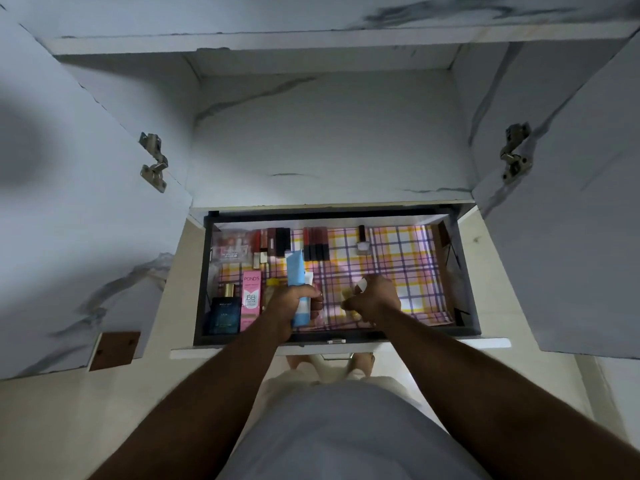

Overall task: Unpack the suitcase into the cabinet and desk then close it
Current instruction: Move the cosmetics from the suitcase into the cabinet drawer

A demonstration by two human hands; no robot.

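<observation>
Inside the open drawer [464, 268], left hand [292, 303] grips a blue tube [297, 271]; right hand [375, 299] pinches a small white item [361, 285].

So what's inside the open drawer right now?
The drawer holds lipsticks, a nail polish bottle, a Pond's BB cream box and a blue perfume box. The hands hide items beneath.
</observation>
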